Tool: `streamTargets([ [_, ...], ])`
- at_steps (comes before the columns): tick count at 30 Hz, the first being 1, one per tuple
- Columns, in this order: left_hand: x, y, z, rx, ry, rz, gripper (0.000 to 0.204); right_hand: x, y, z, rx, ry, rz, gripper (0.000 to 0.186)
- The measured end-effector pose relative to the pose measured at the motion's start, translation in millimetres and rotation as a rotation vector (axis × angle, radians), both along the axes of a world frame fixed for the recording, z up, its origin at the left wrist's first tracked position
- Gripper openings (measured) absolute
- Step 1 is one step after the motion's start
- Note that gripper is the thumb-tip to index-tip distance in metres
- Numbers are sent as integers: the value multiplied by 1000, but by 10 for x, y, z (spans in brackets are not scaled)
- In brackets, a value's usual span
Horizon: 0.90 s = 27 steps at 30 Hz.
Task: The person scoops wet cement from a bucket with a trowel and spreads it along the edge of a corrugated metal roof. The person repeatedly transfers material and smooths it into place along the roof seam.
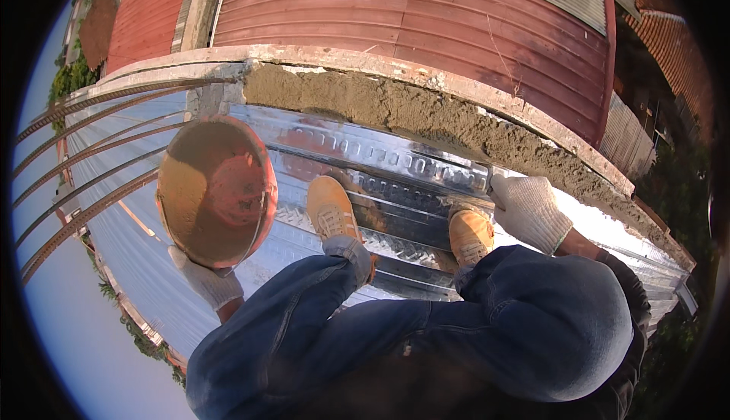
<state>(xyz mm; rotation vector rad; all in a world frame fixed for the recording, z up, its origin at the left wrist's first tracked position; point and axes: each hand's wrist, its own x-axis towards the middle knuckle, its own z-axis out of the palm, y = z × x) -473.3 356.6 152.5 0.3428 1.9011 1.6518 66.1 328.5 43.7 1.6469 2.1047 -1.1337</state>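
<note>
At the left, a round red bucket (pixel 217 192) is tilted so that its mouth faces me; a brownish grey coat of wet mortar covers much of its inside. My left hand (pixel 205 279), in a pale knit glove, grips it at its lower edge, with the fingers partly hidden behind it. On the right, my right hand (pixel 528 208), also gloved, is closed close to the wall. A small dark edge shows at its fingertips, but I cannot make out what it holds. Just beyond it, rough wet mortar (pixel 365 104) runs along the wall's inner face.
Corrugated shiny metal decking (pixel 296 165) lies underfoot, and my tan shoes (pixel 331 207) stand on it. Several rusty rebars (pixel 99 150) stick out at the left. Past the wall's concrete edge (pixel 342 56) are red metal sheets (pixel 456 39). Sky and trees show far left.
</note>
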Motion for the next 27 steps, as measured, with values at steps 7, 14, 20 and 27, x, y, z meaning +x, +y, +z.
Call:
streamTargets([
  [7,-361,-340,-238,-180,81,-30,78,-424,454,-66,69,128,-138,20],
  [14,-623,-385,-450,-313,112,50,81,-658,504,-179,24,136,-34,19],
  [20,-970,-711,-544,-245,1,7,81,-663,818,19,65,211,-63,15],
  [27,-753,-506,-510,-281,37,5,82,-1478,1405,-420,32,305,-10,20],
])
